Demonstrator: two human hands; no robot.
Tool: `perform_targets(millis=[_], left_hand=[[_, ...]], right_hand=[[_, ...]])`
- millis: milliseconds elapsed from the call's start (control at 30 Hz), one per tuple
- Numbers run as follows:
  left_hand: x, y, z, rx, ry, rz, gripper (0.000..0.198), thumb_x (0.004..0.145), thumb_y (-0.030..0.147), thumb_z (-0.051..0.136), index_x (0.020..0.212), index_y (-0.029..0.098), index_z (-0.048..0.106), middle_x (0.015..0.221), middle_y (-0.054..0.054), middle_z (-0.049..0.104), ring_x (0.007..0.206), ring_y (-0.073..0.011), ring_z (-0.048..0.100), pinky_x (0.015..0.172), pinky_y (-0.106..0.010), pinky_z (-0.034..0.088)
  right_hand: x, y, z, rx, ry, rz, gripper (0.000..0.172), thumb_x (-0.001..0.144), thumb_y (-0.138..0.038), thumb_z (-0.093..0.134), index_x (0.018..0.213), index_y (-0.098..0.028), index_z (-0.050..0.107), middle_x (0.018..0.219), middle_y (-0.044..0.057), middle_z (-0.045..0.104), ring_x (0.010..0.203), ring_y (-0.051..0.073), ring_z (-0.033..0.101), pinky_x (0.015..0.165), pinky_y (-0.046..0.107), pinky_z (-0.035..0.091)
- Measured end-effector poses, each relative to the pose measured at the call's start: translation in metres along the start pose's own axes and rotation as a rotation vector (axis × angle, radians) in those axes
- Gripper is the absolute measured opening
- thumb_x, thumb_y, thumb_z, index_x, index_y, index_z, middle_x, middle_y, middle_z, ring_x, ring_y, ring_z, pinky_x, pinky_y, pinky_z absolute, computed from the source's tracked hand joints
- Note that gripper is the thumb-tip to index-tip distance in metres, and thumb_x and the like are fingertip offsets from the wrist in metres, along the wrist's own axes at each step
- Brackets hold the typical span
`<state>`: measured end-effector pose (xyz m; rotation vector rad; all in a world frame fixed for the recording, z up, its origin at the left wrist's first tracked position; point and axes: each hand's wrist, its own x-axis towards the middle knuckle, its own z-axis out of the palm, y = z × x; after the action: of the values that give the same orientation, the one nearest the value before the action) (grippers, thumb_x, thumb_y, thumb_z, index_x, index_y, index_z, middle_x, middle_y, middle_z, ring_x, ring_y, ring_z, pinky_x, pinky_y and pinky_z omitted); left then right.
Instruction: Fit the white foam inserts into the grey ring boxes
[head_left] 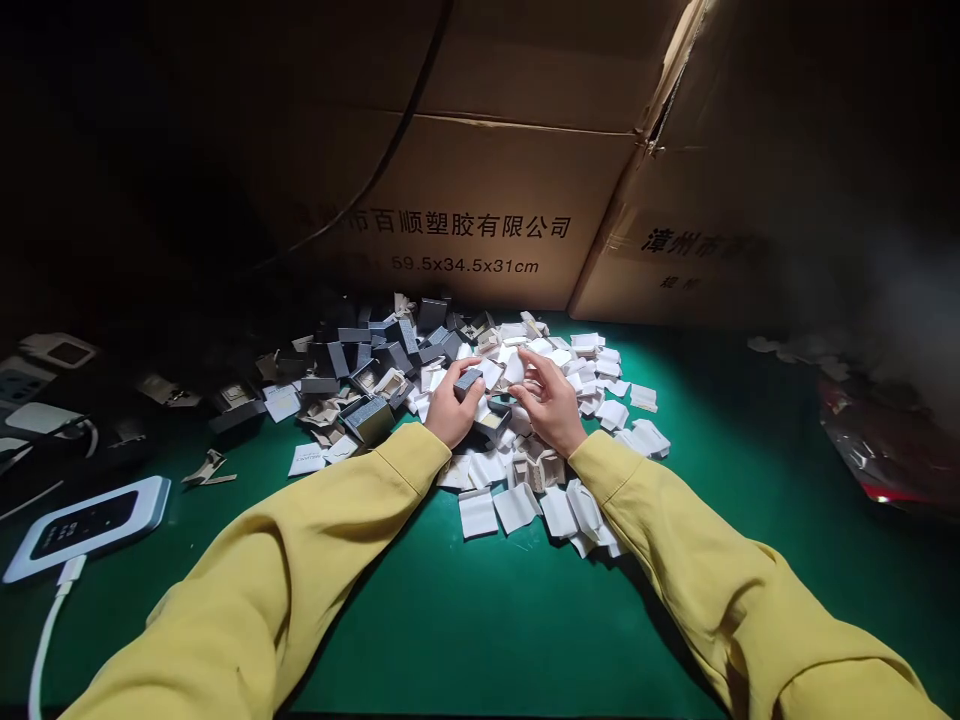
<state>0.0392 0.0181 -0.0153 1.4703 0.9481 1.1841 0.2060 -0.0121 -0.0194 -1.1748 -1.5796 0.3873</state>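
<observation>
My left hand [450, 405] grips a small dark grey box [468, 381] between thumb and fingers, held over an open box base [491, 422] with a pale insert. My right hand [549, 398] hovers just right of it, fingers curled and partly spread above the white pads [517, 372]; whether it holds anything is hidden. Both arms wear yellow sleeves. A heap of dark grey boxes [375, 360] lies to the left of my hands, and white foam or card pads [592, 375] lie scattered to the right and in front.
A green mat [487, 610] covers the table. Large cardboard cartons [480, 200] stand right behind the piles. A white device with a cable [90, 525] sits at the near left; more devices [45, 385] lie in the dark at far left. A plastic bag [877, 450] is at right.
</observation>
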Motion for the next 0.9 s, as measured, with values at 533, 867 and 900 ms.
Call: perform_targets(millis=[533,867,900], left_hand=[[-0.0005,-0.0087,-0.0005,0.11,-0.038,0.123,0.067,0.06,0.077,0.051,0.093,0.019,0.046,0.085,-0.002,0.048,0.074,-0.0147,0.045,0.072,-0.025,0.037],[-0.0013,-0.0084,-0.0006,0.208,0.018,0.214,0.068,0.062,0.08,0.044,0.093,0.019,0.045,0.089,-0.004,0.049,0.084,-0.019,0.049,0.081,-0.03,0.038],[-0.0012,-0.0093,-0.0007,0.222,0.025,0.222,0.068,0.063,0.08,0.043,0.094,0.019,0.045,0.09,-0.005,0.049,0.085,-0.0194,0.049,0.081,-0.03,0.038]], right_hand=[[0.0018,-0.0049,-0.0013,-0.085,-0.36,-0.164,0.046,0.085,-0.042,0.052,0.126,-0.023,0.049,0.112,0.008,0.061,0.094,0.02,0.058,0.085,0.037,0.048],[0.0014,-0.0077,-0.0015,-0.115,-0.403,-0.255,0.044,0.088,-0.041,0.047,0.129,-0.023,0.047,0.109,0.009,0.058,0.102,0.022,0.054,0.09,0.04,0.046],[0.0012,-0.0067,-0.0007,-0.131,-0.404,-0.262,0.045,0.088,-0.041,0.047,0.13,-0.023,0.046,0.109,0.009,0.058,0.101,0.022,0.053,0.09,0.04,0.046]])
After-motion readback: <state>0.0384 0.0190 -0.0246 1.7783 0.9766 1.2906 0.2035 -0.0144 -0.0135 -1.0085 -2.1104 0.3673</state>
